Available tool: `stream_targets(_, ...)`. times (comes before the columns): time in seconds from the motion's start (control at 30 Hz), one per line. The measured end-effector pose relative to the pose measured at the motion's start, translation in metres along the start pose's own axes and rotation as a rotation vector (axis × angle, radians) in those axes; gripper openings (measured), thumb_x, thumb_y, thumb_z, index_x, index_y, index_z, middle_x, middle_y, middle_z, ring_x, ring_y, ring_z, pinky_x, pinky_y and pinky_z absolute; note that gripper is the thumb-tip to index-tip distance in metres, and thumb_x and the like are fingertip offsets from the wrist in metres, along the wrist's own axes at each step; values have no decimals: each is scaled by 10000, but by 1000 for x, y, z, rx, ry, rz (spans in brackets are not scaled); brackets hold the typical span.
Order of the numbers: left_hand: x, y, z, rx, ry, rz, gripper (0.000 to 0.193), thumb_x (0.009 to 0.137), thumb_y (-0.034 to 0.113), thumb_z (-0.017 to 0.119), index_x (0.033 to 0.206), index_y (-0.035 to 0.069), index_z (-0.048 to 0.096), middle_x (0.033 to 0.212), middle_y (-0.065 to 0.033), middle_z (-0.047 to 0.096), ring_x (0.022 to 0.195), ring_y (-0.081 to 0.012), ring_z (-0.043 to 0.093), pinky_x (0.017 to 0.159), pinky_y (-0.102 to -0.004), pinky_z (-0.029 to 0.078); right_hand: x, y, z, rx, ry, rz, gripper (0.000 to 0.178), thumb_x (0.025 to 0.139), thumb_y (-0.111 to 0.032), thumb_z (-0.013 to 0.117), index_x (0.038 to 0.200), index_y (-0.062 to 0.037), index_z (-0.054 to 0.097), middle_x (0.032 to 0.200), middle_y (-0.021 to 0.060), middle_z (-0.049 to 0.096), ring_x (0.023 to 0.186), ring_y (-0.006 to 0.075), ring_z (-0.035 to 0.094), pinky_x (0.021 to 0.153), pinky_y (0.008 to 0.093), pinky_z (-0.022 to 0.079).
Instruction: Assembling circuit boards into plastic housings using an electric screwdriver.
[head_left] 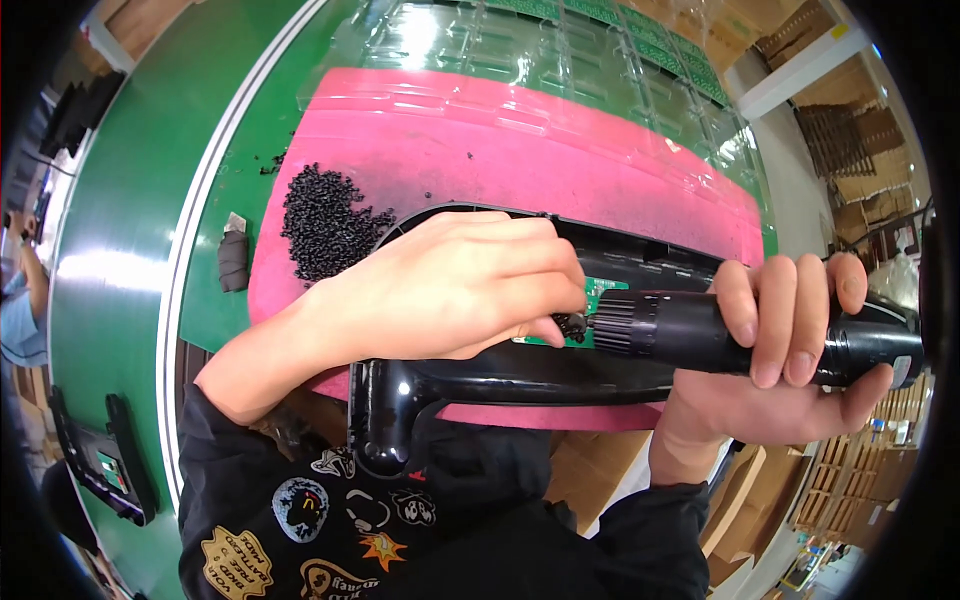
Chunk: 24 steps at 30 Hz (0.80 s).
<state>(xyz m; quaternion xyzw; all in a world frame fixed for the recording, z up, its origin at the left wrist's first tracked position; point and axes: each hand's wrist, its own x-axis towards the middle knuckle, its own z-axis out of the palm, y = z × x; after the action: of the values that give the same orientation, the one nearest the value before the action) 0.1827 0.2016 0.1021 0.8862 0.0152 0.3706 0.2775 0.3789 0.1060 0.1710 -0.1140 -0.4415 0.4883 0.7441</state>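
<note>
Spread out below, a green table [250, 120], overlaid by a pink mat [560, 180], with clear plastic trays [500, 60] across the far side. On the mat, close in front of the body, a long black housing [530, 390], open upward; best kept flat and steady there, without rocking under pressure. Above its right part, a black powered driver [690, 325], seemingly near level, ribbed nose pointing left. Around the barrel, the right hand [750, 405], fingers curled firmly over it, thumb on the near side. Over the housing, the left hand [480, 270], fingers pinched together right by the driver's nose.

Heaped on the mat at the housing's far left corner, a pile [325, 225] of tiny black pieces; worth keeping out of the housing's recesses. Inside the housing, below the fingers and nose, a green circuit board [610, 287], partly covered. Left of the mat, on the table, a dark wrapped tool [232, 262].

Smallest of all, in the left fingertips, a few black screws [572, 325], apparently grasped; exact count, cannot tell. For good work here, offer one screw at a time, seat it squarely on the driver's tip, and hold spares well back. Keep skin clear of any spinning, press lightly at first, and avoid dropping loose screws onto the board.
</note>
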Motion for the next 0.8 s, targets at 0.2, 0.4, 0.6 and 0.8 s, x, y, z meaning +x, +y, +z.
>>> stream_targets(0.2, -4, 1, 7, 164, -38, 73, 236, 638, 113, 749, 798, 25, 598, 810, -63, 597, 712, -243, 622, 495, -343, 482, -4, 2, -12, -65, -112, 113, 445, 900, -458, 583, 1107, -78, 478, 713, 0, 519, 602, 125, 495, 704, 329, 389)
stream_targets(0.4, -4, 10, 1, 288, -26, -37, 157, 677, 27, 735, 781, 16, 619, 763, -68, 613, 637, -223, 622, 456, -316, 452, -3, -6, -26, -184, -226, 121, 493, 903, -513, 560, 1120, -75, 491, 690, -6, 525, 564, 107, 477, 611, 285, 361)
stream_targets(0.6, -9, 0, 9, 174, -5, -54, 99, 757, 53, 715, 828, 15, 658, 846, -82, 672, 682, -239, 643, 527, -311, 499, -10, -12, -42, -460, -136, 18, 483, 890, -518, 572, 1039, -61, 524, 657, -9, 500, 499, 95, 420, 552, 270, 336)
stream_targets(0.8, -12, -2, 12, 148, -222, -131, 109, 782, 135, 730, 815, 54, 664, 906, -26, 696, 696, -199, 640, 524, -316, 505, -9, -8, -54, -468, 3, 74, 459, 890, -510, 558, 1001, -67, 508, 627, -13, 477, 477, 93, 390, 548, 276, 335)
